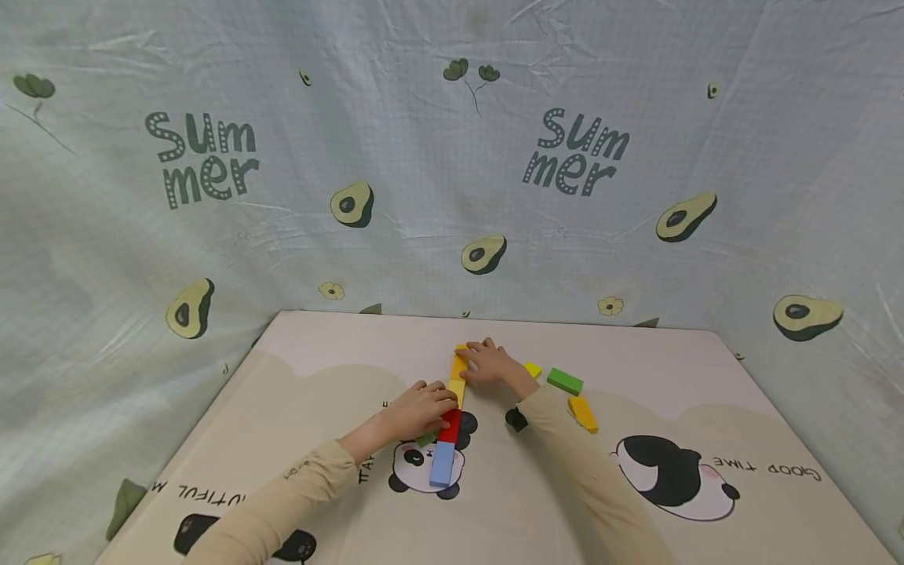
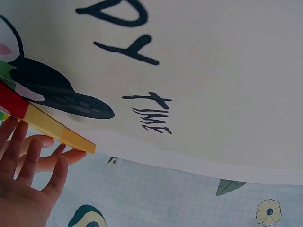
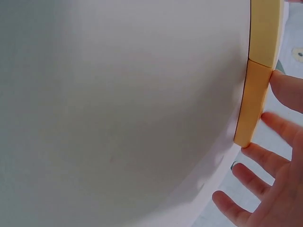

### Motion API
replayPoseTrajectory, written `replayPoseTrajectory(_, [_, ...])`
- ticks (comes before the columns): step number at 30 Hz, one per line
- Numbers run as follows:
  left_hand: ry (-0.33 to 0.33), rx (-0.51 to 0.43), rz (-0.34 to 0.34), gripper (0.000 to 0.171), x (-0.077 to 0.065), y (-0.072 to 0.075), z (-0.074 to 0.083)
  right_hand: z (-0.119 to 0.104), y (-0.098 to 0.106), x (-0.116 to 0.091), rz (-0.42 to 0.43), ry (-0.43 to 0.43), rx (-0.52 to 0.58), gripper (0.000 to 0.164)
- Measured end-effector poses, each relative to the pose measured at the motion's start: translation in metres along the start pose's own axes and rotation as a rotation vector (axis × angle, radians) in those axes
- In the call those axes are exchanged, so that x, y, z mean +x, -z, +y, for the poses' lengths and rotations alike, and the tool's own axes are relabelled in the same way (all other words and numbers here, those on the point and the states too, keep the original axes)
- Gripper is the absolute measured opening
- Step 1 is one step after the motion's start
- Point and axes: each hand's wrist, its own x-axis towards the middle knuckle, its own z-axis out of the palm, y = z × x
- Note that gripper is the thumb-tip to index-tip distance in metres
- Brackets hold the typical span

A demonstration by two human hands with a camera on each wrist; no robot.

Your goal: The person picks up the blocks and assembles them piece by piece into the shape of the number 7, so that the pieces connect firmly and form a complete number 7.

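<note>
Several blocks lie end to end in a line on the table: a light blue block [image 1: 442,464], a red block [image 1: 450,426], a yellow block [image 1: 457,392] and an orange block [image 1: 459,367] at the far end. My left hand [image 1: 422,410] reaches in from the left, fingers spread, with fingertips at the red and yellow blocks. Beside the orange block is my right hand [image 1: 490,366]. Its thumb touches the block near the joint with the yellow one, and extended fingertips [image 3: 251,149] meet its side and far end. A green block [image 1: 426,439] shows partly under my left hand.
Right of my right hand lie a green block [image 1: 565,381], an orange-yellow block [image 1: 582,414] and a small bright yellow block [image 1: 533,369], partly hidden by the wrist. A black object [image 1: 516,420] sits by the right sleeve. A printed curtain [image 1: 424,259] hangs behind the table [image 1: 339,337].
</note>
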Motion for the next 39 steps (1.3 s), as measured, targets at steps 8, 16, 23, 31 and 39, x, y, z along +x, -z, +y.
replayPoseTrajectory(8, [0.001,-0.007,-0.005,0.037,0.001,0.0,0.0,-0.002,0.002,-0.002,-0.01,-0.03,0.017,0.054])
replayPoseTrajectory(16, [0.006,-0.009,-0.009,0.036,0.003,0.002,0.0,0.018,-0.022,0.021,-0.06,-0.04,0.044,0.063])
replayPoseTrajectory(23, [0.012,-0.02,-0.018,0.035,0.004,0.004,0.001,0.002,-0.005,-0.002,-0.08,-0.062,0.035,0.058])
replayPoseTrajectory(31, [0.016,-0.008,-0.037,0.034,0.005,0.009,0.001,-0.003,-0.002,-0.005,-0.055,-0.064,0.009,0.057])
replayPoseTrajectory(39, [0.018,0.003,-0.052,0.034,0.008,0.01,0.004,-0.005,-0.001,-0.006,-0.071,-0.076,-0.026,0.056])
